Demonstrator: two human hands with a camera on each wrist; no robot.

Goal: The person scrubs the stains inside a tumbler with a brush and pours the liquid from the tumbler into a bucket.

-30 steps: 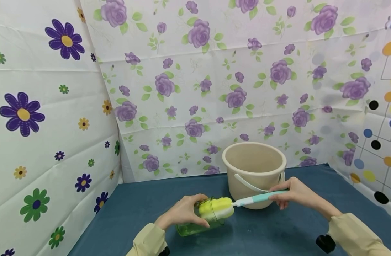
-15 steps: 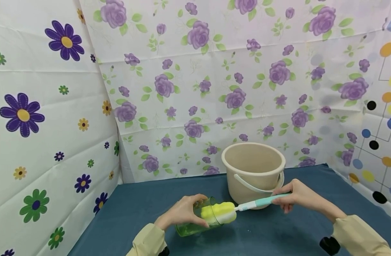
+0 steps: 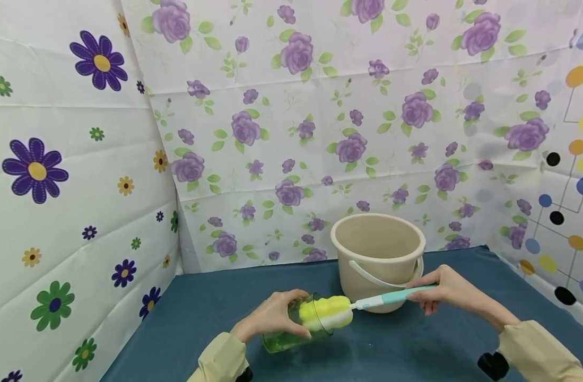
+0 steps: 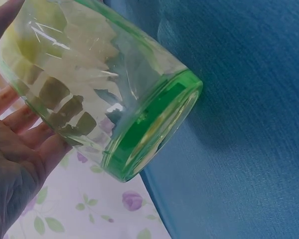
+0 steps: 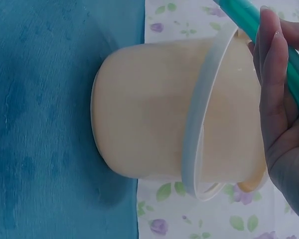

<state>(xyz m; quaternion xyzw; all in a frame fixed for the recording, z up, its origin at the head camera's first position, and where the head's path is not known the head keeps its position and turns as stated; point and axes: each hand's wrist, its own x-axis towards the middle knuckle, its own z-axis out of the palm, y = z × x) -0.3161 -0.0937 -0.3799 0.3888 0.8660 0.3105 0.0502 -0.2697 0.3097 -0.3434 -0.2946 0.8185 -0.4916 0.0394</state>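
Note:
My left hand (image 3: 272,317) grips a see-through green cup (image 3: 279,344), tilted on its side with its mouth toward the right. In the left wrist view the cup's thick green base (image 4: 152,124) hangs close over the blue cloth, the fingers (image 4: 35,134) spread along its wall. A sponge bottle brush (image 3: 340,310) has its yellow and white head partly inside the mouth and partly outside. My right hand (image 3: 446,291) pinches its teal and white handle between thumb and fingers, in front of the bucket. In the right wrist view the teal handle (image 5: 241,15) passes behind the fingers.
A beige bucket (image 3: 363,276) with a pale handle stands upright behind the brush, near the back of the blue tablecloth (image 3: 215,313). Flower-patterned sheets (image 3: 253,201) rise at the back and left, and a dotted sheet (image 3: 558,244) at the right.
My right hand has moved slightly right, drawing the sponge head a little farther out of the cup. The left hand and cup have stayed nearly still.

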